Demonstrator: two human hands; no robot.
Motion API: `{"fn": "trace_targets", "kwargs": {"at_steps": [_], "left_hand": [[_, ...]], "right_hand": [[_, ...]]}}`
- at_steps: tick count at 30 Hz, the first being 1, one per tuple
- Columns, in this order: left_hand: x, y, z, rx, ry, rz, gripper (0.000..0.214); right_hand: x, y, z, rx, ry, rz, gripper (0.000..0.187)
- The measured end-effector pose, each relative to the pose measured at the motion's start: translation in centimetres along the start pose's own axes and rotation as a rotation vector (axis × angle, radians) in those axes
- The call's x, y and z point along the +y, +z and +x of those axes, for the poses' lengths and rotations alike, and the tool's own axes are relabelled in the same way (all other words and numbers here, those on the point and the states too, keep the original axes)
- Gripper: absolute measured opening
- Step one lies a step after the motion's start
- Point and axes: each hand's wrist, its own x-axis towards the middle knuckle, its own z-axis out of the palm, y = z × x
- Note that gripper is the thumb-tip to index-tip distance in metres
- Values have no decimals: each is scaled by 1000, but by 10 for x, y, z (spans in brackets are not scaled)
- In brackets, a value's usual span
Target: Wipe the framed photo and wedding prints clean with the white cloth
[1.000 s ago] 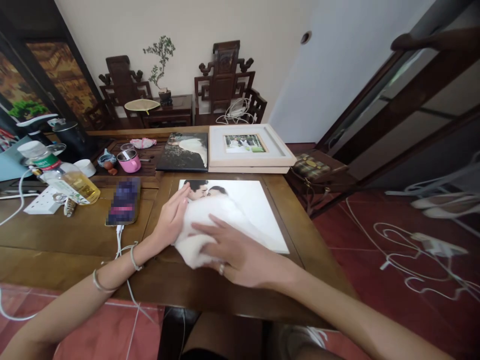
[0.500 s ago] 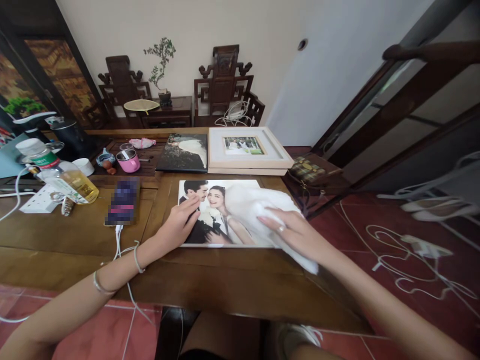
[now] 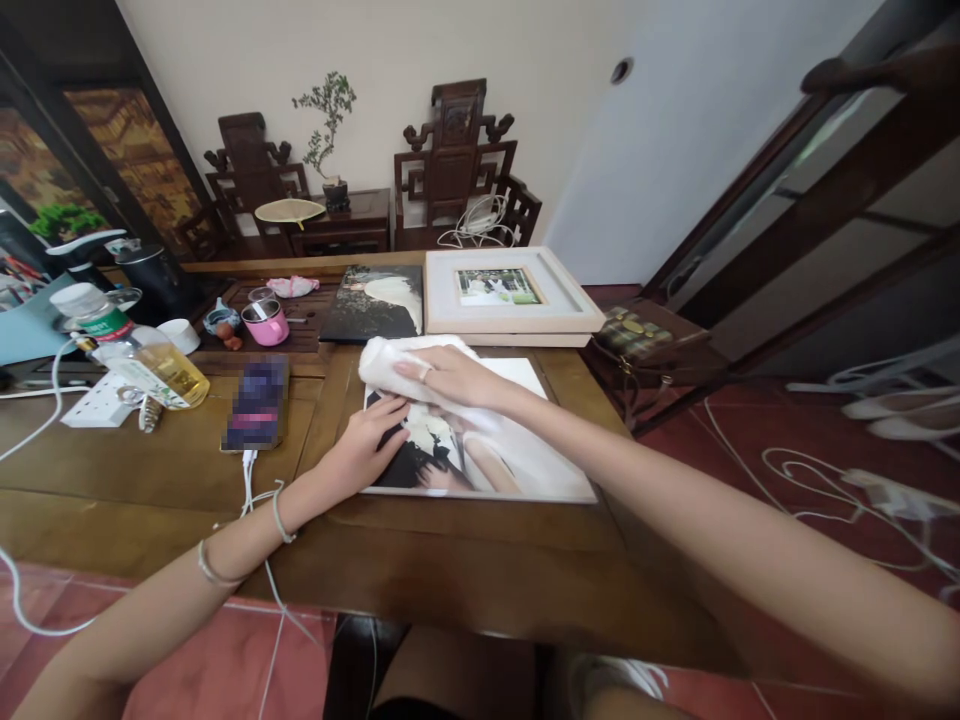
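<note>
Pressing a white cloth (image 3: 384, 366) onto the photo panel (image 3: 487, 462) at about eleven o'clock from its middle, our right hand (image 3: 456, 378) held it bunched under the fingers. Our left hand (image 3: 367, 442) grasped nothing that we could see; it lay flat, fingers loosely spread, on the panel's edge at nine o'clock. The panel lay face up on the wooden table (image 3: 450, 560), near our side. In our judgement, a hard sideways push could have slid it, as only one flat hand steadied it; grit in the cloth could have scratched the print; an overlong reach toward one o'clock could have bumped the pale framed picture (image 3: 499, 286). The white cable (image 3: 249, 480) beside our left wrist might have snagged a bracelet (image 3: 282, 512) and tugged the phone (image 3: 255, 405), at nine. A pink cup (image 3: 268, 325) stood at ten. Beyond, a bonsai (image 3: 326, 125) stood at eleven and a carved chair (image 3: 454, 150) at twelve; red tiles (image 3: 739, 450) showed at three.
</note>
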Motion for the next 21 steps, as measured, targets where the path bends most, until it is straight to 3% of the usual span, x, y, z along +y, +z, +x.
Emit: {"fn": "trace_targets", "kwargs": {"at_steps": [7,10,15,21], "left_hand": [[-1,-6,2,-43,-59,-46,36],[1,-6,3,-34,-90,-61,36],[3,-2,2,-18,-112,-48,38],[4,-1,3,-26,-140,-7,39]], "right_hand": [[52,-59,-66,199,87,-183,47],[65,-70,-88,253,121,-213,50],[51,-46,-127,176,93,-298,45],[-4,-12,-173,-139,-66,-336,35]]}}
